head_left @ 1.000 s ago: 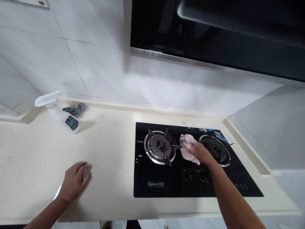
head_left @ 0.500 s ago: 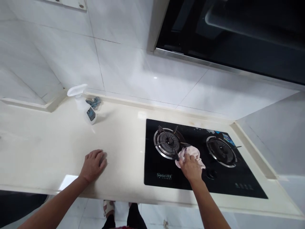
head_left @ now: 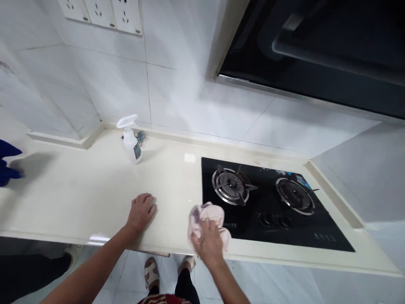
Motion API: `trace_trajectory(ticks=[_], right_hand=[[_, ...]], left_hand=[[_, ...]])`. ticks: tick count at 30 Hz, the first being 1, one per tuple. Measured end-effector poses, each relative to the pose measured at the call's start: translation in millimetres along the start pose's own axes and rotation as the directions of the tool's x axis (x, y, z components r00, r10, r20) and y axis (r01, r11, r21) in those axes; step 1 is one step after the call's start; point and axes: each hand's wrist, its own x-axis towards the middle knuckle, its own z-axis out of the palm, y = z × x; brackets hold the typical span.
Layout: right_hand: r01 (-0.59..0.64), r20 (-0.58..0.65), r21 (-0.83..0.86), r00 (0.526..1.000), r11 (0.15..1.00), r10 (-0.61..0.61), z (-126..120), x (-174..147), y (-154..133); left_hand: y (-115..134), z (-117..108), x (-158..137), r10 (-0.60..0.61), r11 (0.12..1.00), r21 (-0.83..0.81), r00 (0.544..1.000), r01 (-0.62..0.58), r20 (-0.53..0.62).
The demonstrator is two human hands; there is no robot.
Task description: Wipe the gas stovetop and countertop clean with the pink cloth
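Observation:
My right hand (head_left: 209, 242) presses down on a bunched pale pink cloth (head_left: 213, 214), its fingers over the fabric. The cloth lies across the front left edge of the black gas stove (head_left: 249, 230) and the cream countertop (head_left: 171, 190); its edges are slightly blurred. On the countertop left of the stove rests my left hand (head_left: 141, 212), lying with its fingers loosely extended and nothing in it. Behind that hand an upright white spray bottle (head_left: 130, 141) stands, with a small crumpled blue-grey item (head_left: 140, 137) partly hidden behind it.
The stove's left burner (head_left: 232, 185) and right burner (head_left: 295, 196) carry metal supports. A dark range hood (head_left: 316, 55) overhangs the stove. Wall sockets (head_left: 101, 12) sit at upper left. At the left edge a blue shape (head_left: 8, 164) shows, with another person's dark-clad leg (head_left: 34, 270) below.
My right hand has moved left with the cloth, from beside the left burner to the stove's front left edge. The view has shifted left; the blue shape has appeared at the left.

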Motion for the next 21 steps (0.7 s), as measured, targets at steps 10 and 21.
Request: trace_trajectory(ticks=[10, 21], right_hand=[[0.317, 0.282, 0.295, 0.873, 0.902, -0.399, 30.3, -21.0, -123.1], [-0.288, -0.138, 0.045, 0.947, 0.957, 0.291, -34.9, -79.8, 129.1]], left_hand=[[-5.5, -12.1, -18.2, -0.131, 0.895, -0.434, 0.991, 0.105, -0.03], [-33.9, -53.3, -86.4, -0.195, 0.89, -0.423, 0.981, 0.17, -0.017]])
